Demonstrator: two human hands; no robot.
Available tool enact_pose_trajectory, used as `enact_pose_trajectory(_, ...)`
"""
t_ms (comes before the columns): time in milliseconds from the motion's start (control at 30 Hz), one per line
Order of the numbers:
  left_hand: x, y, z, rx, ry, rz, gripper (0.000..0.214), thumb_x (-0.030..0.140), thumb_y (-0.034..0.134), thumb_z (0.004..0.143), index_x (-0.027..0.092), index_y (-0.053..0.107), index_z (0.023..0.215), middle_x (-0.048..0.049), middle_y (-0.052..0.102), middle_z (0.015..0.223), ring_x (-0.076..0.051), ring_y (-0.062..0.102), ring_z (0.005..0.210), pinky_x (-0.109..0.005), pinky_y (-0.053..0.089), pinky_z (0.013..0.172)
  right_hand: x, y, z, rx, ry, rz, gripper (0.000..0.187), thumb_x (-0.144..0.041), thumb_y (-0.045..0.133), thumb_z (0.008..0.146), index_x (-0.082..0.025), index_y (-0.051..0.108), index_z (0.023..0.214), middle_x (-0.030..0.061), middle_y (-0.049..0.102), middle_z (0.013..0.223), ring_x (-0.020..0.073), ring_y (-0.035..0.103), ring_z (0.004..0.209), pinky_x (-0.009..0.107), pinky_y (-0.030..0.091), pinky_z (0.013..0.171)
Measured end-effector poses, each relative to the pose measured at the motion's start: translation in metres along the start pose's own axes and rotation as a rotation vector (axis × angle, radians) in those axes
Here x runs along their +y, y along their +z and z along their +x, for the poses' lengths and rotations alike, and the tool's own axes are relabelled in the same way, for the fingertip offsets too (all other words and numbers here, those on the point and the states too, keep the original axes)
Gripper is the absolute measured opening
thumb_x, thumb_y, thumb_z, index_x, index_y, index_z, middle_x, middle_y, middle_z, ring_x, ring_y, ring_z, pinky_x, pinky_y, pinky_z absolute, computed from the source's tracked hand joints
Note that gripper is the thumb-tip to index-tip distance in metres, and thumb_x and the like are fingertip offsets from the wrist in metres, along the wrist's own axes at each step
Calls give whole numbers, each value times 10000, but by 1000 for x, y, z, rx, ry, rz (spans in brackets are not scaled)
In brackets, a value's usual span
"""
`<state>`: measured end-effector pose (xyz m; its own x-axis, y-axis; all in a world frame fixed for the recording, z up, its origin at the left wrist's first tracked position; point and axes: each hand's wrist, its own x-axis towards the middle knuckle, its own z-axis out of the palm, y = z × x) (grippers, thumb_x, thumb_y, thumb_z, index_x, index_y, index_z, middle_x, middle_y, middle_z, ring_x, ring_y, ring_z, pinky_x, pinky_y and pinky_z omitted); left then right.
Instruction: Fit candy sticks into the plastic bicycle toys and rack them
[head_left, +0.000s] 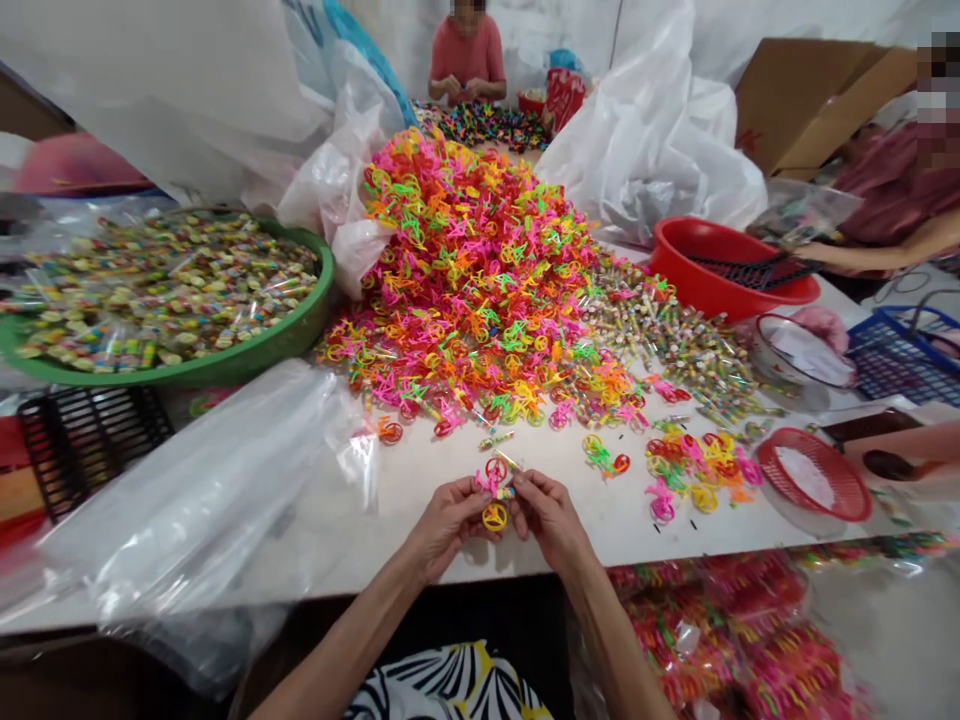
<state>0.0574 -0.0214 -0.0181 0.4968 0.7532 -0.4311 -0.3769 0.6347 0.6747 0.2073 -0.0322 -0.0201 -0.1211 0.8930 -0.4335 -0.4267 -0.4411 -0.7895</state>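
Note:
Between my two hands, just above the near part of the white table (pixel 420 470), is a small plastic toy bicycle (pixel 494 517) with a pink frame, a yellow wheel and a red wheel. My left hand (pixel 454 515) pinches it from the left side. From the right, my right hand (pixel 547 510) has its fingers closed at the toy, by a small candy-filled tube partly hidden by the fingers. Beyond my hands rises a big heap of bright toy bicycle pieces (pixel 480 280). Filled clear tubes (pixel 675 330) lie along the heap's right side.
A green basin (pixel 326 300) of filled tubes stands left, beside plastic sheeting (pixel 225 490). At right are a red basin (pixel 671 245), a red basket (pixel 862 500) and a small group of toy bicycles (pixel 697 465). A person (pixel 466 60) works at the far end; another's arm reaches in from the right.

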Motion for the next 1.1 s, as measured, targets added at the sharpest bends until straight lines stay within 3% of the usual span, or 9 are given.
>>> enact_pose_trajectory(233,-4,-2,-10,-29,-18,5,287,335,664,694,88,630,836,-92,658,741,-139,597,601,-272,492,570,4,3,-8,-37,11,-56,269,-398,611,757,-156,516,684,-44,536,502,28,382,299,160,247,336)
enact_pose_trajectory(400,-4,-9,-17,169,101,139,309,389,674,668,95,618,745,-57,636,662,-116,559,555,-256,473,552,14,27,-15,123,-176,-360,305,-448,566,775,-167,503,674,-59,463,480,48,374,346,174,287,360)
enact_pose_trajectory(500,1,-23,-25,191,82,276,357,451,639,675,102,613,748,-51,633,656,-122,557,553,-258,463,555,22,37,-16,94,-162,-456,324,-476,475,818,-176,510,701,-52,456,504,71,388,367,193,310,368)
enact_pose_trajectory(633,28,-49,-37,231,133,842,349,450,594,704,132,626,844,-62,646,765,-163,578,651,-279,454,596,11,32,0,73,-356,-874,292,-417,433,847,-190,602,919,22,560,768,119,517,561,244,422,557)
enact_pose_trajectory(767,69,-52,-13,530,537,1596,218,208,461,813,199,609,973,-74,611,1041,-214,534,929,-345,403,792,-22,22,36,200,-511,-1394,260,-210,413,833,-210,599,1014,60,553,983,146,557,732,260,398,683)
enact_pose_trajectory(867,90,-46,29,303,669,1979,242,81,424,798,184,624,887,-93,603,1051,-236,496,970,-367,365,796,-40,23,59,30,-401,-1753,289,-101,412,773,-222,622,933,53,569,987,174,563,842,249,364,653)
enact_pose_trajectory(933,98,-44,54,200,690,2029,205,74,458,783,182,622,841,-89,613,997,-227,497,937,-359,353,783,-45,23,66,-22,-366,-1850,275,-105,430,762,-231,621,915,45,572,1006,176,561,871,244,349,638)
enact_pose_trajectory(1033,102,-45,68,160,714,2021,154,92,480,785,175,611,787,-82,618,864,-215,502,878,-351,342,778,-46,16,64,29,-420,-1747,228,-150,459,778,-238,625,905,35,590,966,173,553,874,242,344,642)
enact_pose_trajectory(1100,100,-42,60,170,745,1976,132,147,472,811,170,600,786,-84,610,831,-219,500,885,-357,340,788,-45,8,59,108,-467,-1514,178,-201,488,787,-233,633,884,25,608,879,167,550,809,247,351,639)
